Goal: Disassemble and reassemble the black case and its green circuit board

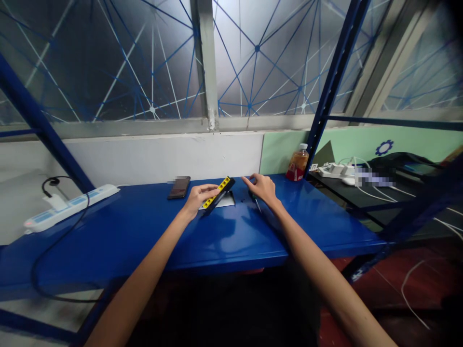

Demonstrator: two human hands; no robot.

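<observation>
My left hand (200, 196) grips a long black bar with a yellow socketed face, which looks like a power strip (218, 193). It is tilted above the table. Partly hidden behind it lies a flat silvery piece with a dark edge (227, 199). To the right, my right hand (264, 187) is curled, its thumb stretched out to the left. A thin screwdriver (257, 204) sticks out beneath that hand toward me; its handle end is mostly covered by the fingers. A few tiny dark bits (242, 200) lie on the table between the hands.
On the blue table (144, 241) lies a dark phone (179, 187). A white power strip (72, 207) with a black cable is at the left. A drink bottle (298, 163) stands at the back right beside a blue post (327, 77). Cables and plugs (342, 169) cover the neighbouring black surface.
</observation>
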